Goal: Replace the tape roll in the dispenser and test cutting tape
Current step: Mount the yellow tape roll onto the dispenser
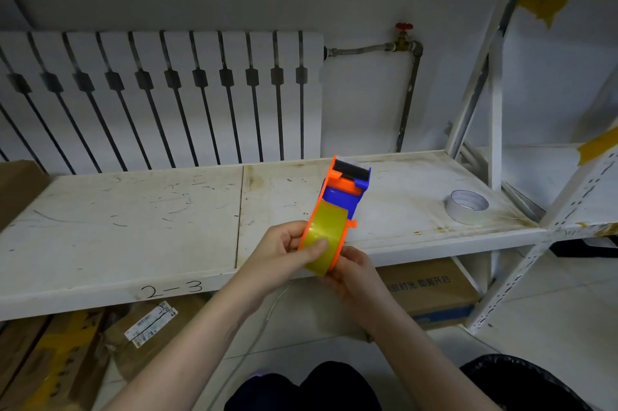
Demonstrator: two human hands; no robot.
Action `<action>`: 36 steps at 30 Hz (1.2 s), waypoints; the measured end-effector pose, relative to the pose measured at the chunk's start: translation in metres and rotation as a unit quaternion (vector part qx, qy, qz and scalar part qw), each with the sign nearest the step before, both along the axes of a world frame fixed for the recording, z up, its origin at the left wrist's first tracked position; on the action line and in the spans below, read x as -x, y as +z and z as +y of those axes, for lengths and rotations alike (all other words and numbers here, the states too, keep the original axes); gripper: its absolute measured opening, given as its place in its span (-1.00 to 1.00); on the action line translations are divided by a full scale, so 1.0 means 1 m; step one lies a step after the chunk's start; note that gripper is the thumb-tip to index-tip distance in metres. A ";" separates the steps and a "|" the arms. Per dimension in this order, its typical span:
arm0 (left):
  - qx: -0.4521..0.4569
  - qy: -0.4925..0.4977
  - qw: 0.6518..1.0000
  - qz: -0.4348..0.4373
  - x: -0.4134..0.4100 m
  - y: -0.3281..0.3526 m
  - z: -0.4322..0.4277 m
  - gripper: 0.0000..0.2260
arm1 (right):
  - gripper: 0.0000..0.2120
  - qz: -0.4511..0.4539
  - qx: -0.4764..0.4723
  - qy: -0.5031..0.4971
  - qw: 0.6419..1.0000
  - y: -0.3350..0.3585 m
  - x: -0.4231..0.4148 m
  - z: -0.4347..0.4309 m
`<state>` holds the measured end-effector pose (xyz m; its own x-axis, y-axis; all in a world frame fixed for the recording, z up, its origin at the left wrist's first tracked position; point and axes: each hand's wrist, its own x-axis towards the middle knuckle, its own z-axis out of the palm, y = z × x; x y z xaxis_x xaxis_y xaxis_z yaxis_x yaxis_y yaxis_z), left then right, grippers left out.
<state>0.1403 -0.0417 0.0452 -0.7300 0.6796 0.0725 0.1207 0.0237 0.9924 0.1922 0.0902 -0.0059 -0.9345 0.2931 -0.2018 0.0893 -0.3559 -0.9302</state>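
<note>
An orange and blue tape dispenser point(344, 188) is held up over the front edge of the white shelf point(133, 220), its black roller end pointing away from me. A yellowish clear tape roll point(326, 226) sits in its rear part. My left hand point(287, 251) grips the dispenser's left side, thumb pressed on the roll's face. My right hand point(351, 272) holds the dispenser from below and right. A nearly spent tape roll with a white core point(466, 206) lies flat on the shelf to the right.
A white radiator point(160, 93) and a pipe with a red valve point(404, 39) stand behind the shelf. Cardboard boxes point(431, 290) lie on the floor beneath it. A white rack upright point(521, 270) rises on the right.
</note>
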 end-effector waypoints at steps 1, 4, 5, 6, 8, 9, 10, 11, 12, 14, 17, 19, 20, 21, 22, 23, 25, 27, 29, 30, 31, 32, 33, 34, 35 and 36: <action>-0.004 0.019 1.000 -0.010 -0.002 0.002 0.002 -0.84 | -0.89 -0.006 0.006 0.001 1.000 -0.001 -0.001 0.000; 0.005 0.058 0.997 -0.043 -0.002 0.005 0.005 -0.80 | -0.77 -0.073 -0.068 0.060 0.993 0.004 -0.005 0.003; 0.010 0.060 0.997 -0.056 -0.001 0.004 0.004 -0.81 | -0.72 -0.104 -0.131 0.082 0.982 0.007 -0.007 0.006; 0.017 0.059 0.996 -0.066 0.000 0.003 0.003 -0.81 | -0.67 -0.118 -0.188 0.075 0.972 0.008 -0.007 0.009; 0.027 0.056 0.994 -0.093 0.001 0.000 0.000 -0.83 | -0.57 -0.081 -0.262 -0.032 0.961 0.013 -0.010 0.015; 0.030 0.053 0.993 -0.104 0.001 -0.001 0.000 -0.85 | -0.57 -0.025 -0.285 -0.091 0.954 0.017 -0.012 0.016; 0.035 0.048 0.992 -0.110 0.001 -0.003 0.000 -0.86 | -0.61 0.033 -0.302 -0.125 0.944 0.021 -0.013 0.017; 0.040 0.042 0.992 -0.111 0.001 -0.003 0.001 -0.86 | -0.63 0.074 -0.318 -0.121 0.937 0.024 -0.014 0.017; 0.043 0.036 0.992 -0.111 0.001 -0.003 0.001 -0.85 | -0.62 0.102 -0.336 -0.083 0.933 0.027 -0.015 0.018; 0.046 0.023 0.993 -0.110 0.002 -0.002 0.002 -0.78 | -0.46 0.113 -0.381 0.023 0.917 0.027 -0.014 0.017; 0.049 0.012 0.992 -0.114 0.004 0.002 0.002 -0.73 | -0.22 0.110 -0.436 0.085 0.889 0.018 -0.011 0.021; 0.047 0.017 0.989 -0.141 0.005 0.003 0.002 -0.75 | -0.22 0.124 -0.446 0.052 0.885 0.017 -0.012 0.022; 0.046 0.032 0.986 -0.156 0.005 0.003 0.003 -0.76 | -0.23 0.142 -0.461 0.033 0.875 0.016 -0.012 0.021; 0.045 0.057 0.982 -0.173 0.005 0.002 0.005 -0.74 | -0.22 0.162 -0.482 0.020 0.861 0.014 -0.012 0.019; 0.045 0.087 0.976 -0.192 0.005 0.001 0.007 -0.74 | -0.22 0.178 -0.505 0.012 0.845 0.013 -0.012 0.015; 0.041 0.115 0.969 -0.214 0.004 0.000 0.009 -0.78 | -0.21 0.188 -0.529 0.002 0.828 0.012 -0.013 0.011; 0.023 0.150 0.955 -0.256 0.001 0.001 0.013 -0.87 | -0.20 0.194 -0.578 -0.017 0.792 0.007 -0.012 0.006; 0.010 0.160 0.947 -0.279 0.001 0.001 0.016 -0.86 | -0.19 0.202 -0.628 -0.022 0.751 0.002 -0.009 0.005; 0.014 0.163 0.944 -0.287 0.001 0.000 0.016 -0.84 | -0.19 0.207 -0.662 -0.023 0.720 -0.002 -0.007 0.006; 0.019 0.165 0.944 -0.287 0.002 -0.001 0.017 -0.85 | -0.19 0.206 -0.666 -0.023 0.716 -0.003 -0.007 0.007; 0.023 0.167 0.944 -0.285 0.002 -0.002 0.017 -0.87 | -0.19 0.205 -0.663 -0.022 0.720 -0.005 -0.006 0.008; 0.028 0.170 0.944 -0.280 0.001 -0.002 0.018 -0.90 | -0.19 0.203 -0.656 -0.022 0.726 -0.006 -0.006 0.010; 0.034 0.173 0.945 -0.275 0.000 -0.002 0.019 -0.94 | -0.19 0.200 -0.650 -0.022 0.733 -0.007 -0.005 0.011; 0.039 0.174 0.946 -0.269 -0.001 -0.004 0.019 -0.95 | -0.19 0.195 -0.644 -0.023 0.739 -0.008 -0.005 0.012; 0.042 0.174 0.947 -0.267 -0.002 -0.004 0.020 -0.94 | -0.19 0.189 -0.640 -0.022 0.745 -0.008 -0.005 0.013; 0.043 0.171 0.947 -0.268 -0.002 -0.005 0.019 -0.93 | -0.19 0.184 -0.634 -0.019 0.751 -0.008 -0.004 0.014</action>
<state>0.1422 -0.0223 0.0403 -0.8249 0.3830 -0.4158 -0.4292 0.0543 0.9016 0.1967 0.1044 -0.0140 -0.8449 0.0587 0.5317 -0.2456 0.8405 -0.4829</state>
